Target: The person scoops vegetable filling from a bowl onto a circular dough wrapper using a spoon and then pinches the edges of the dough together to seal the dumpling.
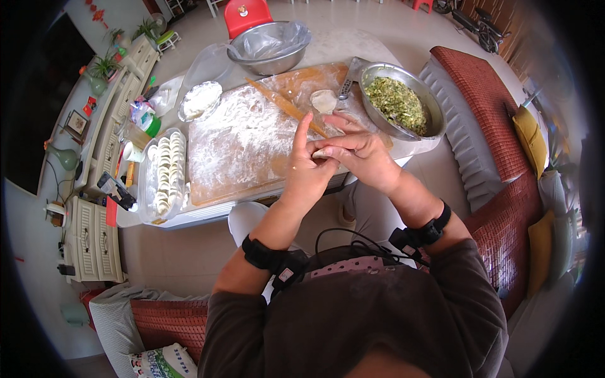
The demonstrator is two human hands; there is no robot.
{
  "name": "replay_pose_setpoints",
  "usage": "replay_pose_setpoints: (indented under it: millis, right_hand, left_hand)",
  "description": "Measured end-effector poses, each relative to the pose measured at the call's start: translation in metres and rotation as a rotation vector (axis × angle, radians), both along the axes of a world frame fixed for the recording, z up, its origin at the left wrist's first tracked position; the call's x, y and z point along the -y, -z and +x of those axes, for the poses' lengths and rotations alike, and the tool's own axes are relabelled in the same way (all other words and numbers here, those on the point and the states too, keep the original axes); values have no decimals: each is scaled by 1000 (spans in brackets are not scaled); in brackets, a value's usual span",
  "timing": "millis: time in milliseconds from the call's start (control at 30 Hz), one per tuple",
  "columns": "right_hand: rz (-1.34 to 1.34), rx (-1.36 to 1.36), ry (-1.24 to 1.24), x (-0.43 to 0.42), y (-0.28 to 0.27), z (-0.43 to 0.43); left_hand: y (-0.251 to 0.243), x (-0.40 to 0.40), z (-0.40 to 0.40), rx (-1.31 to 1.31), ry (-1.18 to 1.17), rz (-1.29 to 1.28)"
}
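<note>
My left hand [309, 163] and my right hand [364, 151] meet above the near edge of the floured wooden board [227, 175]. Between their fingers they press a dumpling [321, 153], mostly hidden by the fingers. A round dough wrapper [324, 101] lies on the board just beyond my hands. The wooden rolling pin [279, 101] rests slantwise on the board, its near end behind my fingers. At the right, a metal bowl [432, 127] holds chopped green filling [396, 101]. Rows of dumplings [163, 175] fill a clear plastic container [146, 189] left of the board.
A bowl of flour [201, 100] stands at the board's far left corner. A cleaver [352, 78] lies against the filling bowl. Behind the board is a large metal basin [269, 61] with a plastic bag. A phone [116, 189] and a cup [132, 152] are at the left.
</note>
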State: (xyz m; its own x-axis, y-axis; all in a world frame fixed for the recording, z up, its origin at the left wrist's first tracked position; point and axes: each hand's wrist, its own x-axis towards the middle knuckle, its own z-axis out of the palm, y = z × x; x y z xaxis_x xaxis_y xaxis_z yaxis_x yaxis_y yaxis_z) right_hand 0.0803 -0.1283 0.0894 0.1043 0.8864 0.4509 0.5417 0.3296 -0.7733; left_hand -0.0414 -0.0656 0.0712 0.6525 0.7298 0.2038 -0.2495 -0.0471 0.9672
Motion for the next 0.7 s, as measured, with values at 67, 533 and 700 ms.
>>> replay_pose_setpoints:
  millis: [67,533,700]
  right_hand:
    - [-33,-38,-2,7,-11,-5]
    - [-49,213,259,-11,5,-21]
    - [-102,106,110,-23,4,-32]
  left_hand:
    - [-4,-2,-1,95,-18,-66]
    - [16,3,-2,-244,-30,78]
    - [10,-18,-18,-66,-158,4]
